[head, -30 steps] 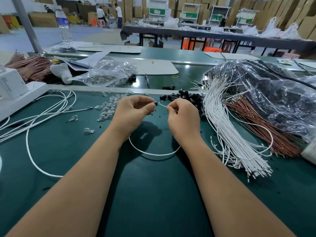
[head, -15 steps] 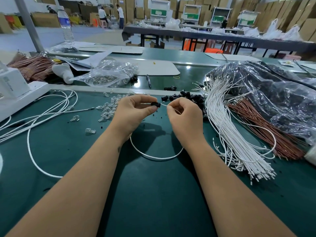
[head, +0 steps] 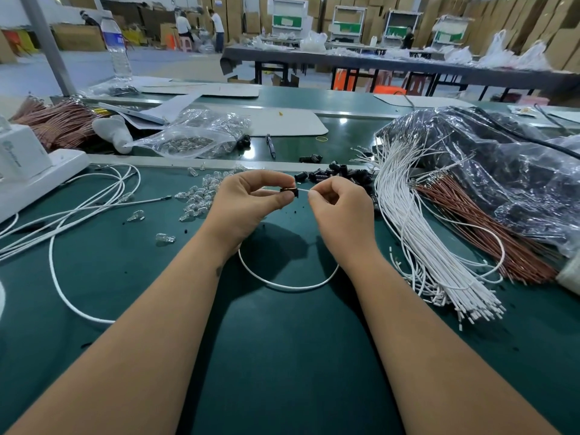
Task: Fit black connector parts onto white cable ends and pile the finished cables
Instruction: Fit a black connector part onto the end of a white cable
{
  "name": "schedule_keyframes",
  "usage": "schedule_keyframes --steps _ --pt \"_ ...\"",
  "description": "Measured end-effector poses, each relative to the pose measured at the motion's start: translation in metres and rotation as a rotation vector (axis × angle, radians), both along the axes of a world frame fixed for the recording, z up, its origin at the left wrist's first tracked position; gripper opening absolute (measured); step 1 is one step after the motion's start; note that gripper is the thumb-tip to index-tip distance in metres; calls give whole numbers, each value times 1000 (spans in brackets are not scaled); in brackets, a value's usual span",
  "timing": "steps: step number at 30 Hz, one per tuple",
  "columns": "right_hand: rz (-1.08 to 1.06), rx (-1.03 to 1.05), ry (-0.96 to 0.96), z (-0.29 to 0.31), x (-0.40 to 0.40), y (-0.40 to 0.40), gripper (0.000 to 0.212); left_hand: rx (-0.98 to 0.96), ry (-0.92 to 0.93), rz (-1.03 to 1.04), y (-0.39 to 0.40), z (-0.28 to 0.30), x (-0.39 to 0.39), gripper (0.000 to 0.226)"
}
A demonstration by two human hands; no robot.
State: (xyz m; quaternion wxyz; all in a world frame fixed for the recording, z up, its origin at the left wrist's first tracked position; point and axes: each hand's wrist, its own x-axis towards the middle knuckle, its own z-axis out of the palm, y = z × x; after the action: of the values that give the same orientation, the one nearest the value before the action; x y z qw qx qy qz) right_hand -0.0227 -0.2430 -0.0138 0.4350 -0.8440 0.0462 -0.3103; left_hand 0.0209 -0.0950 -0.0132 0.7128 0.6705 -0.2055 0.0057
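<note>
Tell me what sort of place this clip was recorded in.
Most likely a factory assembly hall. A green workbench holds a bundle of white cables and a heap of black connector parts, with stacked cardboard boxes and more long worktables behind.

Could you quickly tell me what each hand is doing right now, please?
Left hand: pinches the black connector.
Right hand: pinches the white cable.
</note>
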Motion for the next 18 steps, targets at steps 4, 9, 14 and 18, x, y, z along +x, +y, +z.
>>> schedule_keyframes --steps 4,9,14,18 --pt "5 -4 18 0 0 0 15 -43 -20 -19 0 0 0 31" --pt "45 12 18 0 -1 2 14 -100 8 -19 0 -1 0 31" --pt "40 7 24 -1 -1 2 15 -46 9 33 0 -2 2 30" --pt "74 -3 23 0 -1 5 13 -2 16 64 1 -3 4 28"
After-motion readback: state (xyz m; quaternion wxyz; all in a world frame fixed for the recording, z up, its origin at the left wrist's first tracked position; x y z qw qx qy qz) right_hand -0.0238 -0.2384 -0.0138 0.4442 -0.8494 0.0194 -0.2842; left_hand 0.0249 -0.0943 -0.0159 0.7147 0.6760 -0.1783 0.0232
